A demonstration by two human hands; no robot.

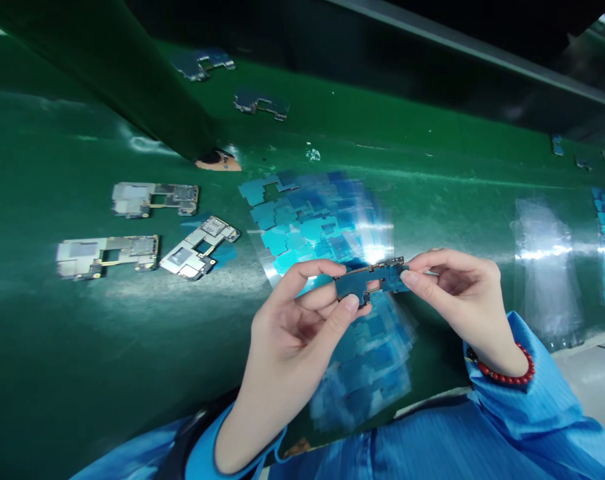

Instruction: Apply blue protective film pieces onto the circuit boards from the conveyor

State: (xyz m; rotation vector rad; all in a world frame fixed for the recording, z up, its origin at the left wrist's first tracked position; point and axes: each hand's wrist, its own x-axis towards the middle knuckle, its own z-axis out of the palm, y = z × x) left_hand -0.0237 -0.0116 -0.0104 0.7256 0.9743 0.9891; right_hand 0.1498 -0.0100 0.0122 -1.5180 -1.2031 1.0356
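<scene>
Between my two hands is a phone circuit board (355,283) with a blue face turned up and a cut-out in its middle. My left hand (302,320) grips its left end, thumb on the face and fingers at the edge and behind. At the other end, my right hand (455,287) pinches the board's right edge between thumb and forefinger; whether a film is also caught there I cannot tell. Under the hands lie fanned sheets of blue die-cut film (307,233) on the green bench mat (132,353).
Left of the film lie three silver-shielded circuit boards, one of them a tilted board (201,248). Farther back are two dark boards, the nearer board (262,105) beside a dark slanted post (147,87). Clear film sheets (547,267) lie at the right.
</scene>
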